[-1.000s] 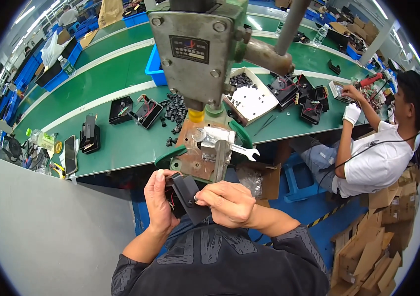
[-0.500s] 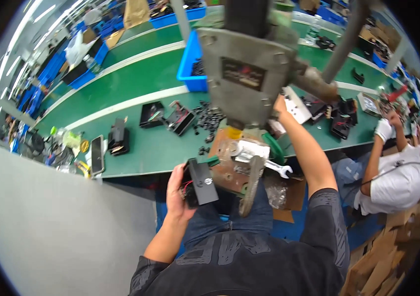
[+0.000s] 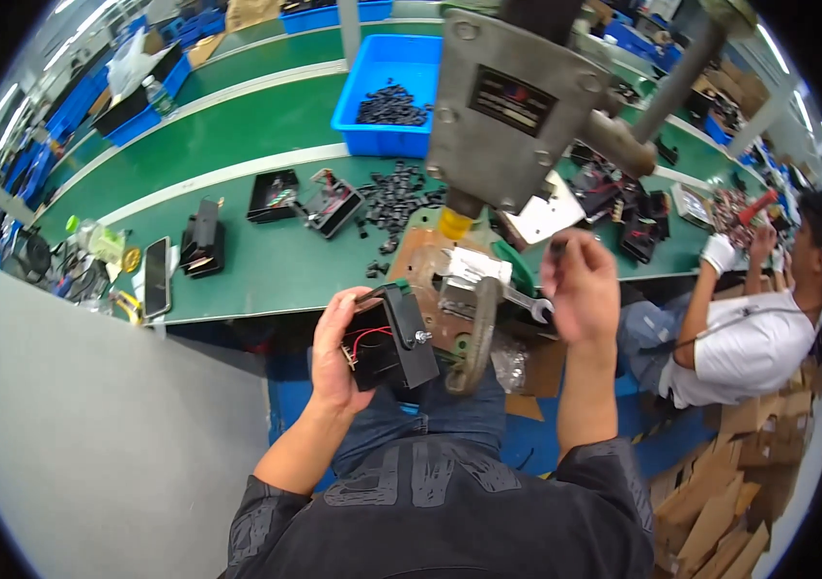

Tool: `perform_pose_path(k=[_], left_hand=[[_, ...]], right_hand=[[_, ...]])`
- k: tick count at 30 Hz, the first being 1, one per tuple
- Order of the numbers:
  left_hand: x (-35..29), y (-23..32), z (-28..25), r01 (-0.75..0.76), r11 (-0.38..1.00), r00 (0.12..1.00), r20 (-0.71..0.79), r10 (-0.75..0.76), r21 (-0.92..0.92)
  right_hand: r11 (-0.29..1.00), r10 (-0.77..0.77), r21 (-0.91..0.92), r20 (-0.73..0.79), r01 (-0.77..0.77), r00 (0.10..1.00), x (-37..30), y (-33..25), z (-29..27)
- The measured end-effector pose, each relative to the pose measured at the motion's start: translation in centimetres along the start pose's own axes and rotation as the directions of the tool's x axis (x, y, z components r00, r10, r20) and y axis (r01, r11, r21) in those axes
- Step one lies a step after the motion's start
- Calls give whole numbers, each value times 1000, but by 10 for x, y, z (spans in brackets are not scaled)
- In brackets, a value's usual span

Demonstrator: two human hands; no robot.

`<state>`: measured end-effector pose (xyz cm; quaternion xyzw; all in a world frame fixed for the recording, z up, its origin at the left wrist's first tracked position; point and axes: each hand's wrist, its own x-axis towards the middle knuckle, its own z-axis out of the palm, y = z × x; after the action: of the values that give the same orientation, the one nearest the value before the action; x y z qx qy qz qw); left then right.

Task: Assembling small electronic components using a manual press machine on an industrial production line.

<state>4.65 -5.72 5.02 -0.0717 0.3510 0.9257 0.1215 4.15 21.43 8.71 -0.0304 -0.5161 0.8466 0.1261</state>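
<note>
Pinching what seems a small dark part (image 3: pixel 557 249), the bare right hand (image 3: pixel 583 294), at three o'clock from the boxy black case (image 3: pixel 411 333) the left hand (image 3: pixel 335 355) clasps, could drop it by slackening.

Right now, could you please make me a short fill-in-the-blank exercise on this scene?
The left hand holds a black box with wires coloured ____.
The phone lies to the black box's ____.
The tub of small black parts is coloured ____.
A coworker wears a glove coloured ____.
Missing words: red; left; blue; white.
</note>
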Motion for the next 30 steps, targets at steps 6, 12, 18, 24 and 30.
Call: perform_pose_path(k=[6, 12, 18, 24, 30], left_hand=[[-12, 0, 25, -20, 998, 996, 88, 15, 56], [-23, 5, 38, 253, 950, 965, -19, -260, -181], [-24, 6, 34, 311, 921, 949, 19, -316, -235], [-21, 5, 33, 329, 913, 935, -52, -350, -240], [-15, 0, 29, 420, 879, 893, -69, -444, -224]], right_hand=[[959, 97, 257, 106, -121, 990, -64, 6, 14], [947, 163, 248, 173, -203, 971, -76, 11, 22], [957, 182, 187, 214, -223, 960, -77, 14, 31], [973, 192, 93, 195, -213, 962, -82, 10, 44], [921, 295, 197, 208, -335, 933, -87, 7, 46]])
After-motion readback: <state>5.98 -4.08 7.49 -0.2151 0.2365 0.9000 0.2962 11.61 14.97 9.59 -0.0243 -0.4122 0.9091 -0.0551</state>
